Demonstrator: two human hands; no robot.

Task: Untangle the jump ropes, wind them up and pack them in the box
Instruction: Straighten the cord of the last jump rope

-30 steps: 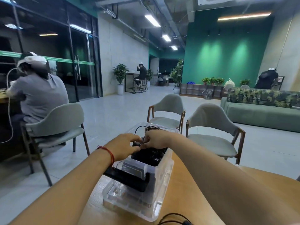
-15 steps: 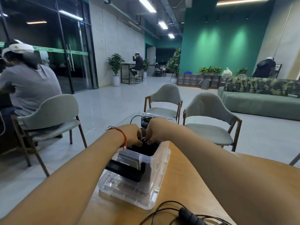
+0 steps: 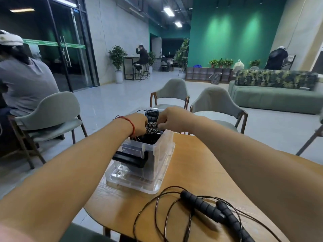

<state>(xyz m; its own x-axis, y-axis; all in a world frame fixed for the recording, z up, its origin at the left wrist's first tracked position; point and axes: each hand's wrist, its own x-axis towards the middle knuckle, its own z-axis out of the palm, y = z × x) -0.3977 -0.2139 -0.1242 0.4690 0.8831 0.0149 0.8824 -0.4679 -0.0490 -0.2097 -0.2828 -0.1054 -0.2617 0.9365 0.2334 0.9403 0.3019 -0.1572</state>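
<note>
— Hands?
— The left hand (image 3: pixel 138 124) and right hand (image 3: pixel 168 119) both curl tight on a wound bundle (image 3: pixel 151 128), held over the far end of the box (image 3: pixel 162 154).
— Nearer?
— A loose rope (image 3: pixel 201 206) sprawls on the table (image 3: pixel 201 163), just before the box.
— Beyond?
— Grey chairs (image 3: pixel 216 100), then a green sofa (image 3: pixel 272 100) on a tiled floor.

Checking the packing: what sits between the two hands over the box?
In the head view, a wound black jump rope sits between the left hand and right hand, above the clear box.
</note>
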